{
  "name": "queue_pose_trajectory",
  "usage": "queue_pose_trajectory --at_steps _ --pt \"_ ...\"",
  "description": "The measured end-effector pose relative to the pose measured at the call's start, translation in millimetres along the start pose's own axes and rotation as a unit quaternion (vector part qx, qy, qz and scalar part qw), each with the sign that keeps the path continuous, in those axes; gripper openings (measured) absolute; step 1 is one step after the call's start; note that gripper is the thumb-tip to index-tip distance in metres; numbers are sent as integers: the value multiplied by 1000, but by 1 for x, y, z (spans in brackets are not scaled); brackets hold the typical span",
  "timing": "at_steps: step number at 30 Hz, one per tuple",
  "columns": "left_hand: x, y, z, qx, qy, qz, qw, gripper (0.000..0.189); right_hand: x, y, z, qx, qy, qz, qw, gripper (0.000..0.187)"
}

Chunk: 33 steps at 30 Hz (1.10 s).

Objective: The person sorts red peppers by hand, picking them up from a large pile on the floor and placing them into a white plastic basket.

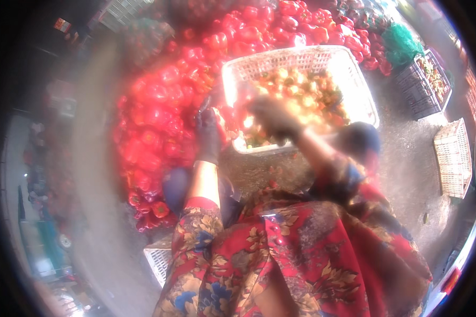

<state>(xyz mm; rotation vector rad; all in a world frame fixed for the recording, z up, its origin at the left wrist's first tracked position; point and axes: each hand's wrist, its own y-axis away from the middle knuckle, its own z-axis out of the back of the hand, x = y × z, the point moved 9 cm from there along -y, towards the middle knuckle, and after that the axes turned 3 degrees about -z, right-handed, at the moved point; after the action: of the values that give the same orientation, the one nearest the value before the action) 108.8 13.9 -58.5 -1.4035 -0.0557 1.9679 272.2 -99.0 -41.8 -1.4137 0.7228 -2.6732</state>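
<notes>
My left hand (208, 134), in a dark glove, is at the left rim of a white plastic basket (254, 63). Its fingers are curled about a red bell pepper (223, 125), partly covered by the hand and washed out by glare. Over the near left part of the basket my right hand (277, 119), also gloved, is blurred by motion; whether it holds anything is not visible. Small pale, green and orange pieces (301, 89), perhaps pepper cores, fill the basket's bottom. A big heap of red bell peppers (158, 115) lies left of and behind it.
Green netting (402, 43) lies at the back right, near a dark crate (412, 91) of scraps. A pale basket (452, 158) stands on the concrete floor (408, 166) at right. Another white crate (158, 261) is at lower left. My knees flank the near floor.
</notes>
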Motion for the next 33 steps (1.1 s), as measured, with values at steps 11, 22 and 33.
queue_pose_trajectory --at_steps 11,22,33 --pt "-43 -6 0 94 -28 -59 993 52 54 35 -69 193 -453 -303 816 47" --pt "-44 -34 13 47 43 1 998 39 -52 50 -44 10 -574 -224 788 30" --pt "-99 -38 81 -18 45 32 998 45 66 -108 -21 219 -85 -28 972 44"
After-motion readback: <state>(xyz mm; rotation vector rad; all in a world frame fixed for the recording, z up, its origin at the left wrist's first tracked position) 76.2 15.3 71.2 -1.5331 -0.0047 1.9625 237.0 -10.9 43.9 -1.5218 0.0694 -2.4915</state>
